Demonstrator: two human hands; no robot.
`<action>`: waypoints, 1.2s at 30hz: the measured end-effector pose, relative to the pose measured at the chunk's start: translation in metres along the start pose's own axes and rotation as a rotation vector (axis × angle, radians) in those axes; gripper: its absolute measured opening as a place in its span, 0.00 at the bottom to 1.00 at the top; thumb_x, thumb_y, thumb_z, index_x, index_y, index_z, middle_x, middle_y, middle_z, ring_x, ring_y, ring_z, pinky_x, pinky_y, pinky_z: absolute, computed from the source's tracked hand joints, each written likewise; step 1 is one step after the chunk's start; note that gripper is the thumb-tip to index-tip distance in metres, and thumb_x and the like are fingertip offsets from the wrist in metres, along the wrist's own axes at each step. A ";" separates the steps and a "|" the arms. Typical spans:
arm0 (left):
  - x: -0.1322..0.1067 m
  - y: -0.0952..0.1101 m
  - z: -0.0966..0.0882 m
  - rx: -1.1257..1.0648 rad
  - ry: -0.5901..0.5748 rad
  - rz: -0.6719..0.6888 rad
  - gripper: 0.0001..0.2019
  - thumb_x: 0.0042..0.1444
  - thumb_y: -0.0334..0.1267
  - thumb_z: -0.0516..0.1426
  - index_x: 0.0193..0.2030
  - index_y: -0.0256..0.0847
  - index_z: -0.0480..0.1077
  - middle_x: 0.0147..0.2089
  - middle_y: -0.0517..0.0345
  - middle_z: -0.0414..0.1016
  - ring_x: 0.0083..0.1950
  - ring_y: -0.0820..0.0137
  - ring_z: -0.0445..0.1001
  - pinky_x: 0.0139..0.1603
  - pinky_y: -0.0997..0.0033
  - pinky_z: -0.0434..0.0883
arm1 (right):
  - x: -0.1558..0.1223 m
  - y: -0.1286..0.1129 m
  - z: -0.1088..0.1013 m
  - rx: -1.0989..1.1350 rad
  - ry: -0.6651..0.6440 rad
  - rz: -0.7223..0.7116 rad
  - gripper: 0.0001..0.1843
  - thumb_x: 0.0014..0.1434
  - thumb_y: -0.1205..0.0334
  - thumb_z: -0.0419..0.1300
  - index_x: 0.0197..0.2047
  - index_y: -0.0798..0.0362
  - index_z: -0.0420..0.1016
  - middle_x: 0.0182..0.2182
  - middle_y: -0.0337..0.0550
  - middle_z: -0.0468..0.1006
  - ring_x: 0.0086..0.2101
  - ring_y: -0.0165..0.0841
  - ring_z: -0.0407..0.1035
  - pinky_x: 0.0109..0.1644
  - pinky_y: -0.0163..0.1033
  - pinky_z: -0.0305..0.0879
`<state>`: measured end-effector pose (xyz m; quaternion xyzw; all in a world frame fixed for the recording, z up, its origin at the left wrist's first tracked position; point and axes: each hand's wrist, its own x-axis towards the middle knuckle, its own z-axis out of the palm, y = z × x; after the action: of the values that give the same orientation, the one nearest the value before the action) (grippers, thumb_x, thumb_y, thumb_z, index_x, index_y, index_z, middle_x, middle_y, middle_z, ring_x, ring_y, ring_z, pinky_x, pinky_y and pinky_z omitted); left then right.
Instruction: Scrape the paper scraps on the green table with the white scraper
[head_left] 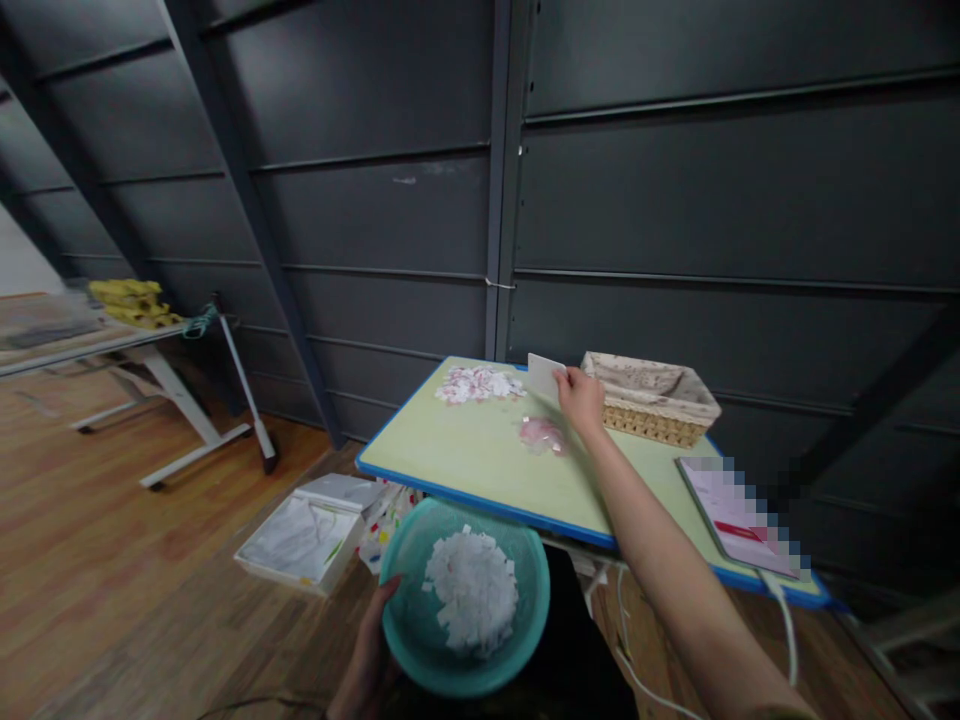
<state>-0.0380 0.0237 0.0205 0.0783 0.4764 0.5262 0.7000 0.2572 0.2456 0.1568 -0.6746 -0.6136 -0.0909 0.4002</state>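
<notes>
My left hand point(373, 632) grips the left rim of a teal plastic basin point(407, 590) at the table's near edge. Small white pieces point(474, 592) lie heaped inside it. Over the table, my right hand point(582, 400) pinches a thin white card point(544, 376) that stands tilted. Below and left of that hand, a small patch of pinkish pieces point(541, 435) rests on the pale green tabletop point(465, 452). A larger spread of white and pink pieces point(478, 384) covers the table's far left corner.
A cloth-lined wicker basket point(652, 424) stands right of my right hand. A tablet-like device point(739, 520) with a white cable lies at the right edge. On the floor at left is an open white box point(300, 540). Another table point(150, 345) with yellow items stands farther left.
</notes>
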 end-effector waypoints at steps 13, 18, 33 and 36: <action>0.017 -0.039 -0.018 -0.058 0.058 -0.107 0.34 0.49 0.40 0.60 0.63 0.33 0.59 0.48 0.43 0.80 0.51 0.50 0.75 0.56 0.49 0.67 | 0.003 0.012 0.019 0.045 -0.121 -0.082 0.19 0.62 0.55 0.48 0.38 0.56 0.78 0.34 0.50 0.80 0.31 0.36 0.68 0.33 0.36 0.52; 0.017 -0.037 -0.019 -0.076 0.052 -0.159 0.34 0.50 0.38 0.59 0.64 0.36 0.57 0.51 0.43 0.78 0.53 0.51 0.73 0.58 0.48 0.65 | 0.003 0.010 0.012 -0.070 -0.102 -0.027 0.19 0.62 0.55 0.49 0.37 0.55 0.78 0.33 0.53 0.79 0.31 0.38 0.69 0.32 0.37 0.50; 0.022 -0.040 -0.024 -0.012 -0.073 -0.142 0.37 0.49 0.47 0.59 0.64 0.33 0.57 0.52 0.37 0.76 0.51 0.46 0.74 0.57 0.43 0.65 | 0.002 0.000 -0.003 -0.128 -0.100 0.008 0.18 0.61 0.55 0.50 0.36 0.54 0.79 0.33 0.53 0.80 0.32 0.38 0.69 0.31 0.37 0.49; 0.022 -0.039 -0.021 -0.023 -0.046 -0.145 0.36 0.48 0.45 0.61 0.63 0.33 0.59 0.52 0.39 0.77 0.52 0.47 0.74 0.56 0.44 0.66 | 0.002 0.000 -0.004 -0.109 -0.074 0.016 0.18 0.61 0.56 0.50 0.36 0.54 0.79 0.32 0.53 0.80 0.31 0.38 0.69 0.31 0.37 0.48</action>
<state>-0.0281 0.0159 -0.0278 0.0475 0.4585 0.4779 0.7477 0.2587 0.2446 0.1608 -0.7031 -0.6169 -0.0960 0.3403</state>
